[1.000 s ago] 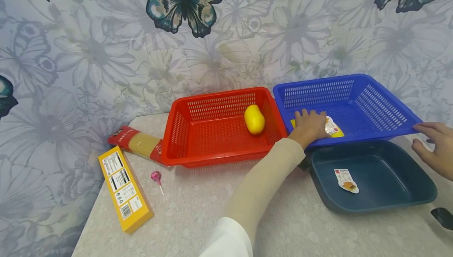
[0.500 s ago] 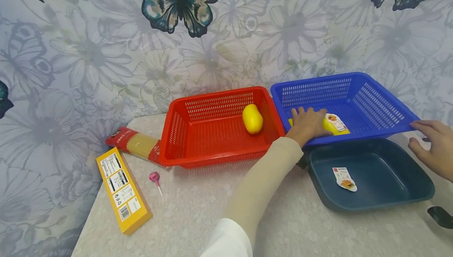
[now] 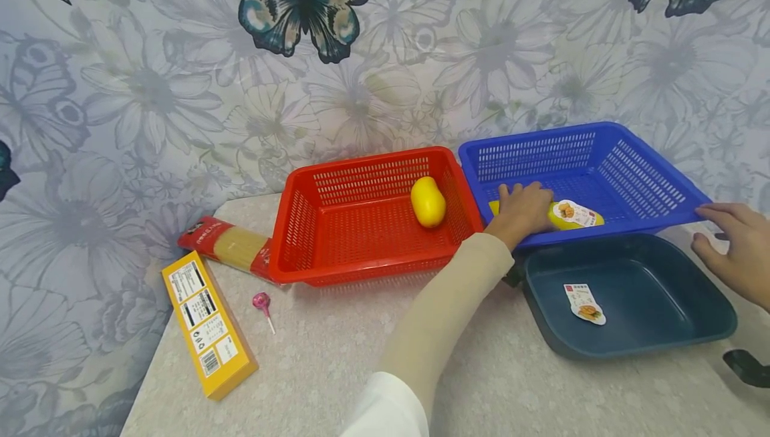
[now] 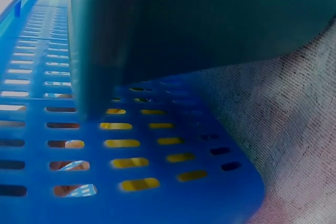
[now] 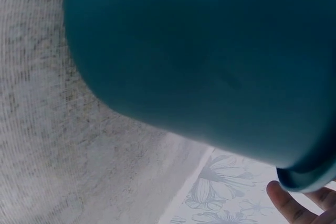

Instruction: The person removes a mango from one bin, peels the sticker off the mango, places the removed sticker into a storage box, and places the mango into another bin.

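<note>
My left hand (image 3: 525,210) reaches into the near left corner of the blue basket (image 3: 541,136), palm down over something yellow. A yellow rounded thing (image 3: 559,224) with a white food-picture label (image 3: 577,214) shows to the right of the hand, and a bit of yellow to its left. Those fingertips are hidden, so I cannot tell whether they grip it. Yellow also shows through the basket slots (image 4: 126,162) in the left wrist view. My right hand (image 3: 742,246) has its index fingertip at the basket's right front corner, thumb apart and below.
A dark teal tub (image 3: 650,317) with a food-picture card (image 3: 585,303) stands before the blue basket. To its left a red basket (image 3: 349,270) holds a yellow mango (image 3: 428,202). Farther left lie a noodle pack (image 3: 237,246), a lollipop (image 3: 262,301) and a yellow box (image 3: 207,323).
The labelled yellow thing has shifted right and turned, showing more of itself beside my left hand. The left fingers look more bent. My right hand stays at the basket corner.
</note>
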The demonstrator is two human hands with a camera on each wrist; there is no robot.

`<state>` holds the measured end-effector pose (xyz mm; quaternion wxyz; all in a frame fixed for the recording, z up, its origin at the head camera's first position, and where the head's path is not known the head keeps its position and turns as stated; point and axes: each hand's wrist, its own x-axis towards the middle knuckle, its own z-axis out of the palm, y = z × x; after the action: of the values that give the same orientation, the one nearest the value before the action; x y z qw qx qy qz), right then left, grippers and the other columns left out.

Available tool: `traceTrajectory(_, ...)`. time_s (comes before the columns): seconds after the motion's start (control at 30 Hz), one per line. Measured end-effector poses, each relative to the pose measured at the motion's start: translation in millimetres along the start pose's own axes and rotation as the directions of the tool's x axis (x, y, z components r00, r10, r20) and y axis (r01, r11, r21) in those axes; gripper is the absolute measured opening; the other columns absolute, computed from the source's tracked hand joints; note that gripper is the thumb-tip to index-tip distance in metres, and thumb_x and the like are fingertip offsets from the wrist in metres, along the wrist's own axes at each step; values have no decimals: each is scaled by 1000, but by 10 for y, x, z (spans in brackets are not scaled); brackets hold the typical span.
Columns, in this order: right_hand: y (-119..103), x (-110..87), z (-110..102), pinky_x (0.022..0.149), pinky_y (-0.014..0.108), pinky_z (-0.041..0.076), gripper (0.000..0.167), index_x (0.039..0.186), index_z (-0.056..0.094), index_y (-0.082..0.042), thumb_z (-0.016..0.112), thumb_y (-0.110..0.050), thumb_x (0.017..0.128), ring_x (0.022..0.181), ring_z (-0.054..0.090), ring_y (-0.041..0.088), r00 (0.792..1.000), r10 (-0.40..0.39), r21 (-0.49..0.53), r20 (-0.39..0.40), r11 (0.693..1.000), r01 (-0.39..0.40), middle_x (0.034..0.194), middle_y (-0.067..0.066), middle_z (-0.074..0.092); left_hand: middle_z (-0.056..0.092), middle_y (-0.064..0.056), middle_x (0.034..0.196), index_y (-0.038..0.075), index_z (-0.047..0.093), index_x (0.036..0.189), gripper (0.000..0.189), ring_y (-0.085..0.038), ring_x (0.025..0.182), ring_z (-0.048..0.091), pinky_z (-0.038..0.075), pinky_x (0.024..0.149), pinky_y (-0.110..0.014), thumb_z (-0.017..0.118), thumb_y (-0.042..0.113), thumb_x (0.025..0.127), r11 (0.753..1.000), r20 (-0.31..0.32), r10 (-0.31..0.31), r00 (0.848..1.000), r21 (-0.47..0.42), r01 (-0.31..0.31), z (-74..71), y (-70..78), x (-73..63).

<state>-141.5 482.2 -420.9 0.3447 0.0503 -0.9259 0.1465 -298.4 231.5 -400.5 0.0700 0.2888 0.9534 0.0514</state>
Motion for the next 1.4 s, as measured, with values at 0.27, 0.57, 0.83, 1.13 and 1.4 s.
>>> traceTrajectory(0.27,-37,-7,-29,76,-6,14,35,109,58,21,60,4,78,100,49,54,999,33,-30,37,999,-32,114,37,53,59,15,119,37,62,131,61,-10,109,50,32,102,-37,73,64,78,1000,-92,0,996,-29,-3,-62,-24,-7)
traceTrajectory(0.57,-32,3,-6,78,-6,15,33,107,59,21,58,3,80,99,50,55,1000,11,-12,1,1000,-11,112,37,55,58,14,110,35,63,131,64,-8,101,49,38,98,-35,74,66,76,994,-180,-24,983,-110,4,-224,-105,-129)
traceTrajectory(0.83,-30,-20,33,77,-6,19,35,105,59,23,57,6,75,95,50,57,998,8,39,-57,999,-6,111,38,55,56,15,111,35,63,134,66,-5,98,47,42,88,-28,74,65,76,984,-230,18,973,-167,-58,-319,-220,-290)
traceTrajectory(1.13,-43,-61,41,83,-6,15,36,112,57,23,57,7,79,101,49,56,998,48,2,-36,999,-48,118,37,53,57,13,111,32,64,132,63,-3,96,47,41,85,-23,73,64,78,964,-271,59,961,-234,-125,-411,-383,-514)
traceTrajectory(1.4,-51,-53,51,82,-6,13,37,113,56,22,56,6,80,102,49,56,998,48,-8,-36,999,-48,119,37,53,59,11,112,30,65,131,61,-4,99,48,43,81,-21,73,61,79,936,-294,104,950,-294,-193,-443,-549,-789)
